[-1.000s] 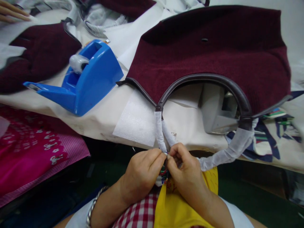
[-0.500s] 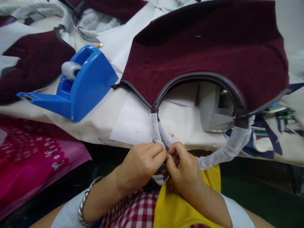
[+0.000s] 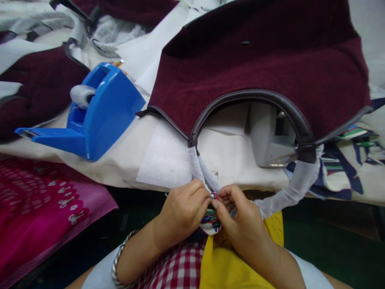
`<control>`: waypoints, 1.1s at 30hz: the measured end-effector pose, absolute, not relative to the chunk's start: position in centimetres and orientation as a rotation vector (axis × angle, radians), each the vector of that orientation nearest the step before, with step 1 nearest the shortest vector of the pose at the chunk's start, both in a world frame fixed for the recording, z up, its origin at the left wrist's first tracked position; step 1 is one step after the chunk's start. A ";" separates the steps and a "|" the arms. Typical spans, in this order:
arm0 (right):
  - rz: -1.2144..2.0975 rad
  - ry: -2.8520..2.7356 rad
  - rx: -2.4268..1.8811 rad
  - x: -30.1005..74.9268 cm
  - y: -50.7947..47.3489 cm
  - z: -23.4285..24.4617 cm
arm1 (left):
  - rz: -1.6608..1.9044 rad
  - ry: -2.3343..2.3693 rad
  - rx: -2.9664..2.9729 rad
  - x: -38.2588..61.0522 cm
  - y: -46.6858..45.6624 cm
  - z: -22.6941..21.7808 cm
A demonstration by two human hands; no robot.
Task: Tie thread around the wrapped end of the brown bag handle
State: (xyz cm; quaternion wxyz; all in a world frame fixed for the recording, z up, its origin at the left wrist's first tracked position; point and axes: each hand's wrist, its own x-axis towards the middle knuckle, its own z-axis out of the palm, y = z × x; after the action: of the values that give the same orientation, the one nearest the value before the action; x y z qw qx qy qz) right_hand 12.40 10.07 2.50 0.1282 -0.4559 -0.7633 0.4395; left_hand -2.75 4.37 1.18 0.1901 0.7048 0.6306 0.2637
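A maroon corduroy bag (image 3: 255, 68) with dark brown trim lies on the table, its handles (image 3: 300, 180) wrapped in white paper and hanging over the near edge. By the left end of the handles, my left hand (image 3: 185, 210) pinches a multicoloured striped scarf (image 3: 211, 220). My right hand (image 3: 245, 218) also has thumb and fingers closed on the scarf, just right of the left. A small rolled or knotted bit of it shows between the fingertips. The rest of the scarf hangs below, partly hidden by the hands.
A blue tape dispenser (image 3: 105, 116) stands left of the bag. A grey device (image 3: 267, 136) shows through the handle opening. More striped scarves (image 3: 339, 168) lie at the right. Another maroon bag (image 3: 45, 88) is far left, and a pink bag (image 3: 54, 216) hangs below the table.
My fingertips have parted slightly, so a bit of the striped scarf now shows between them. More of its hanging part is visible. The view has shifted a little.
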 end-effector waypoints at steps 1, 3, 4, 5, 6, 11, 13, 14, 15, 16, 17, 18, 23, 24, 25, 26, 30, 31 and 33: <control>1.258 -2.244 -1.324 12.7 10.0 2.8 | 0.742 1.795 1.994 -2.5 4.4 1.3; 1.202 -2.291 -1.324 13.1 10.0 3.3 | 0.728 1.843 2.015 -2.1 4.4 1.8; 1.177 -2.311 -1.328 13.3 9.9 3.5 | 0.715 1.859 2.035 -1.9 4.4 2.0; 1.157 -2.328 -1.330 13.4 9.9 3.6 | 0.704 1.871 2.060 -1.7 4.3 2.3; 1.138 -2.341 -1.327 13.5 9.9 3.8 | 0.698 1.878 2.085 -1.6 4.3 2.6; 1.036 -2.318 -1.284 13.1 10.0 4.2 | 0.755 1.890 2.095 -1.2 4.1 3.4; 1.035 -2.284 -1.258 12.9 10.0 4.1 | 0.800 1.873 2.039 -1.1 4.0 3.4; 1.043 -2.262 -1.246 12.9 10.0 4.0 | 0.820 1.861 1.993 -1.2 4.0 3.4; 1.052 -2.239 -1.238 12.8 10.0 3.8 | 0.839 1.847 1.936 -1.2 4.0 3.4; 1.062 -2.217 -1.237 12.8 9.9 3.6 | 0.859 1.833 1.866 -1.2 4.0 3.4; 1.072 -2.196 -1.241 12.7 9.9 3.5 | 0.879 1.817 1.790 -1.3 4.0 3.4; 1.082 -2.183 -1.247 12.7 9.9 3.3 | 0.901 1.798 1.714 -1.3 4.0 3.4; 1.119 -2.150 -1.309 12.3 9.7 2.9 | 0.952 1.723 1.401 -1.6 4.3 3.3; 1.126 -2.148 -1.322 12.2 9.7 2.9 | 0.946 1.718 1.362 -1.6 4.5 3.2; 1.137 -2.147 -1.326 12.2 9.7 2.9 | 0.943 1.714 1.334 -1.7 4.6 3.1; 1.153 -2.149 -1.323 12.1 9.7 2.9 | 0.941 1.712 1.318 -1.8 4.7 3.1; 1.228 -2.159 -1.292 12.1 10.0 2.9 | 0.904 1.704 1.333 -1.9 4.8 2.7; 1.239 -2.158 -1.291 12.1 10.0 2.9 | 0.895 1.710 1.357 -1.8 4.7 2.6; 1.265 -2.138 -1.297 12.1 10.1 2.8 | 0.910 1.771 1.443 -1.6 4.4 2.4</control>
State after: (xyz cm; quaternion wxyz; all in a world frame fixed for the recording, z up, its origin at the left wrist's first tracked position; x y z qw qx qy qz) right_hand 12.11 10.11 2.76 0.1686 -0.4563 -0.7520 0.4448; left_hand -1.56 4.44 2.40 0.3348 0.5530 0.6785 0.3489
